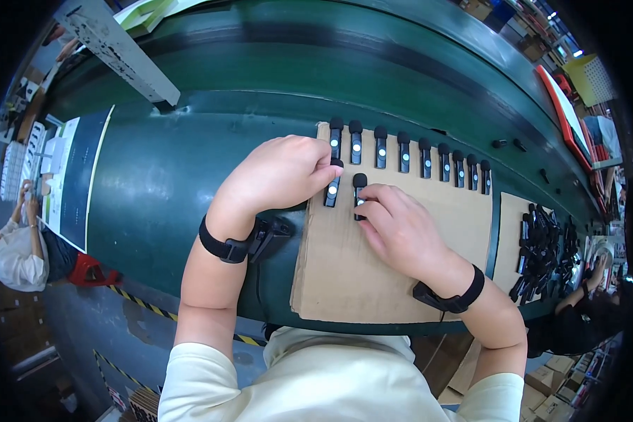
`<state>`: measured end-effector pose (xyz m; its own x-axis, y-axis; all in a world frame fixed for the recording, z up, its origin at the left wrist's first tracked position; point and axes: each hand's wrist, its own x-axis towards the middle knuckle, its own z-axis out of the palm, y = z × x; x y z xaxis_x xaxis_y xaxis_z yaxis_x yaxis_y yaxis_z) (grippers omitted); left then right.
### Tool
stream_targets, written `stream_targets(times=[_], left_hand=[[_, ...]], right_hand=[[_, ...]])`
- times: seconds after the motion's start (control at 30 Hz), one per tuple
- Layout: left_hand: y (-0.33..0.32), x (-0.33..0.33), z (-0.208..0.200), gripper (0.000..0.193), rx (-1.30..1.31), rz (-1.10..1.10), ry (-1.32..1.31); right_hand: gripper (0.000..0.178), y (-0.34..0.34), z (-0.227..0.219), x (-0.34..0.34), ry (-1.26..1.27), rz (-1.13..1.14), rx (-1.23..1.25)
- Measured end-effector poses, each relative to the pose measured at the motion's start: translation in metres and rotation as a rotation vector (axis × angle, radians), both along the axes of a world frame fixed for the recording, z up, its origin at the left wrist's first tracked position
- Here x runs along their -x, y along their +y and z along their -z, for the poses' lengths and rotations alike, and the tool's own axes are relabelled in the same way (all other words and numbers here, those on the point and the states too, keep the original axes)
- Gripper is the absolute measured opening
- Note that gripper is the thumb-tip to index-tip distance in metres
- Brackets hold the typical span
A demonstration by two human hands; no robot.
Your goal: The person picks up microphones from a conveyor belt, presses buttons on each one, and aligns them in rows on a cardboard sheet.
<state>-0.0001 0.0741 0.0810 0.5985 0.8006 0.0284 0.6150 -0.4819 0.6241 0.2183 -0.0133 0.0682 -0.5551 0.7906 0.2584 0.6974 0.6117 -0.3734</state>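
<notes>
Small black clip-on microphones with foam tops and a pale round spot lie on a brown cardboard sheet. Several form a far row, among them one microphone. Nearer me, a second row holds two. My left hand is closed at the foam top of the left microphone, its thumb and fingers together there. My right hand pinches the lower end of the right microphone of that row, which stays on the cardboard. Its fingertips partly cover that microphone's body.
A heap of black microphones lies on another cardboard piece at the right. Small black pieces rest on the green table beyond. A metal post rises at the far left. Other people work at both sides.
</notes>
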Motion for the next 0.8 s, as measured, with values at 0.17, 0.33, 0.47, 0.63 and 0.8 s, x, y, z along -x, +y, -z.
stream_targets(times=[0.17,0.33,0.47,0.63,0.8], left_hand=[[-0.002,-0.005,-0.005,0.029,0.029,0.016,0.015],[-0.005,-0.003,-0.005,0.029,-0.024,0.04,-0.02],[-0.006,-0.008,-0.015,0.026,0.052,0.021,0.031],[-0.01,-0.005,-0.024,0.026,0.166,0.019,-0.085],[-0.022,-0.014,-0.031,0.019,0.152,0.089,-0.333]], right_hand=[[0.025,0.005,0.01,-0.004,-0.014,0.04,-0.065],[0.029,-0.004,-0.005,-0.005,0.017,0.054,-0.046],[0.029,-0.024,-0.043,-0.031,-0.056,0.12,0.029],[0.029,-0.026,-0.067,-0.106,-0.084,0.303,0.079],[0.03,0.017,-0.052,-0.206,-0.129,0.58,0.103]])
